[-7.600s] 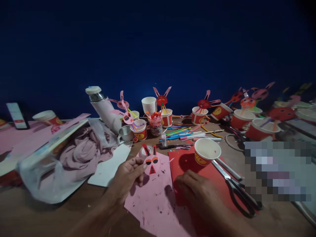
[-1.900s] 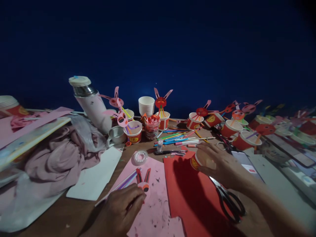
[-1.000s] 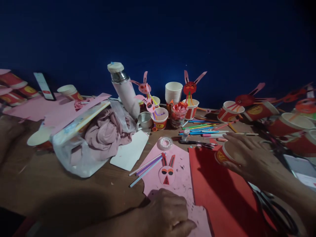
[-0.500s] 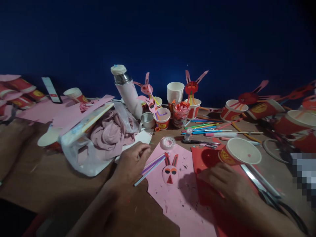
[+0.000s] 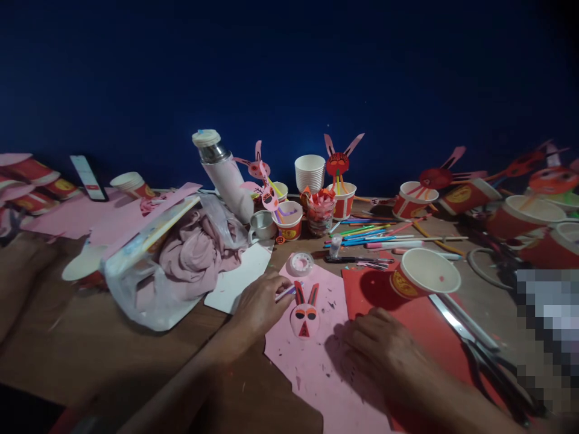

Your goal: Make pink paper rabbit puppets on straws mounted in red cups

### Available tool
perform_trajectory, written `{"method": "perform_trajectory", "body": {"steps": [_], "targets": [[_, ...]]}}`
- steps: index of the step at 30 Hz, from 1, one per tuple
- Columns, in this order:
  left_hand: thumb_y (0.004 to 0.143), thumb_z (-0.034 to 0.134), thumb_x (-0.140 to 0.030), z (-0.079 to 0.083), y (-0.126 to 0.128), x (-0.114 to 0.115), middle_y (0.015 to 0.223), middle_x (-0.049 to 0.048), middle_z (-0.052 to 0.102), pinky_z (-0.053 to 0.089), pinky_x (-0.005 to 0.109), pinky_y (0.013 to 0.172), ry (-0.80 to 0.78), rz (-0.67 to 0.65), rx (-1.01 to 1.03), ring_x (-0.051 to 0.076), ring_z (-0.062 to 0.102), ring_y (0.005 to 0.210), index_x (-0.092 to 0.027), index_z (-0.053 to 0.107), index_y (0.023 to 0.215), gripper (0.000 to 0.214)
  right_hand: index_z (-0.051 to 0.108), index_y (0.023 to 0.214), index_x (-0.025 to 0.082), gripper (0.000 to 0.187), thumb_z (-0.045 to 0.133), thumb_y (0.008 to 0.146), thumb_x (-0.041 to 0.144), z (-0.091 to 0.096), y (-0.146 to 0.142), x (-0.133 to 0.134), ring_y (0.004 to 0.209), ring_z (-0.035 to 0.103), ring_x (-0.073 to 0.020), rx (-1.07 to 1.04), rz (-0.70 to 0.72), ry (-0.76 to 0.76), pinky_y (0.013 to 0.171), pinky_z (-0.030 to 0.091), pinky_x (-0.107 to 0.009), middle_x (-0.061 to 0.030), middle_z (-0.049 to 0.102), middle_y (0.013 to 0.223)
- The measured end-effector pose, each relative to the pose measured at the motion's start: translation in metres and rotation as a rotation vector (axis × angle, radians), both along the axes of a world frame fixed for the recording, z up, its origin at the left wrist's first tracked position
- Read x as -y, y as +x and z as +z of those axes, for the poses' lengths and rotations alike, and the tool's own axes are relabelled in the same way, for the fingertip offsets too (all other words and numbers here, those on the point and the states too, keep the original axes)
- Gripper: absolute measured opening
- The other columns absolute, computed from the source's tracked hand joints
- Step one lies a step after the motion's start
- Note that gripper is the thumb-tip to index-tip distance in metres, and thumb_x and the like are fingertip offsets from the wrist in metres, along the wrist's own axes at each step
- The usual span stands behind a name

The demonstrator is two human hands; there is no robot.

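The left hand [image 5: 262,304] pinches the straws [image 5: 286,293] at the pink sheet's [image 5: 312,367] left edge; the rabbit face [image 5: 304,314] lies just right. The right hand [image 5: 377,352] rests flat, empty.

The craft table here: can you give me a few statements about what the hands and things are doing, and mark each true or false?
1. The left hand is on the straws beside the bunny face. True.
2. The bunny face lies on the red sheet. False: it lies on the pink sheet.
3. The right hand holds the scissors. False: the scissors lie untouched to its right.
4. The paper cup on the red sheet is tipped, its mouth towards the camera. True.
5. The tape roll sits inside the cup. False: it lies flat at the pink sheet's far edge.
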State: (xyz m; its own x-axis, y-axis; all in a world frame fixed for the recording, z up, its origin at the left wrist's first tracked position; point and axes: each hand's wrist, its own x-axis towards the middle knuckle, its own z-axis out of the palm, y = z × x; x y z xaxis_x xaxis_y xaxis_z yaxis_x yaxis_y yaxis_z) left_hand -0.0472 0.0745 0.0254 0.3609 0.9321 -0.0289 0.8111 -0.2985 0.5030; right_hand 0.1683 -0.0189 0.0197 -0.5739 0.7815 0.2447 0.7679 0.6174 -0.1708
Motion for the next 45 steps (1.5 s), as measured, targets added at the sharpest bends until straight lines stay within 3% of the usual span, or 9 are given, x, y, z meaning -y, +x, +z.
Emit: {"method": "perform_trajectory", "body": {"steps": [8, 14, 24, 29, 45], "targets": [[0.071, 0.049, -0.026, 0.004, 0.003, 0.003, 0.063, -0.0022, 0.053, 0.033, 0.024, 0.054, -0.080, 0.110, 0.075, 0.014, 0.049, 0.060, -0.020, 0.055, 0.068, 0.009, 0.058, 0.079, 0.020, 0.014, 0.045, 0.083, 0.016, -0.001, 0.001, 0.002, 0.064, 0.050, -0.0134, -0.018, 0.008, -0.098, 0.061, 0.026, -0.030, 0.0005, 0.061, 0.073], [0.070, 0.048, -0.028, 0.006, -0.001, 0.000, 0.057, -0.0045, 0.050, 0.037, 0.023, 0.050, -0.228, 0.172, 0.245, 0.012, 0.050, 0.052, -0.019, 0.047, 0.069, 0.009, 0.059, 0.084, 0.019, 0.017, 0.043, 0.085, 0.014, 0.001, 0.001, -0.002, 0.067, 0.053, -0.0138, -0.069, -0.043, -0.134, 0.063, 0.029, -0.028, -0.0022, 0.061, 0.072], [0.068, 0.049, -0.015, 0.011, 0.001, 0.003, 0.054, -0.0054, 0.054, 0.042, 0.021, 0.048, -0.441, 0.210, 0.513, 0.010, 0.056, 0.048, -0.019, 0.040, 0.068, 0.009, 0.064, 0.084, 0.022, 0.020, 0.044, 0.084, 0.024, 0.020, -0.037, -0.043, 0.066, 0.054, -0.0137, -0.069, -0.286, -0.370, 0.054, 0.025, -0.023, -0.0024, 0.061, 0.076], [0.068, 0.051, -0.014, 0.013, 0.001, 0.004, 0.051, -0.0061, 0.054, 0.039, 0.018, 0.044, -0.481, 0.256, 0.562, 0.010, 0.056, 0.045, -0.018, 0.041, 0.067, 0.010, 0.064, 0.084, 0.022, 0.017, 0.047, 0.081, 0.023, 0.018, -0.050, -0.055, 0.064, 0.053, -0.0129, -0.097, -0.287, -0.417, 0.053, 0.025, -0.023, -0.0023, 0.061, 0.076], [0.072, 0.051, -0.017, 0.015, -0.001, 0.003, 0.044, -0.0024, 0.060, 0.041, 0.019, 0.040, -0.633, 0.274, 0.663, 0.012, 0.057, 0.040, -0.018, 0.042, 0.072, 0.010, 0.065, 0.085, 0.020, 0.021, 0.046, 0.079, 0.026, 0.014, -0.044, -0.043, 0.065, 0.057, -0.0173, -0.203, -0.401, -0.524, 0.052, 0.026, -0.024, -0.0060, 0.067, 0.076]]}}
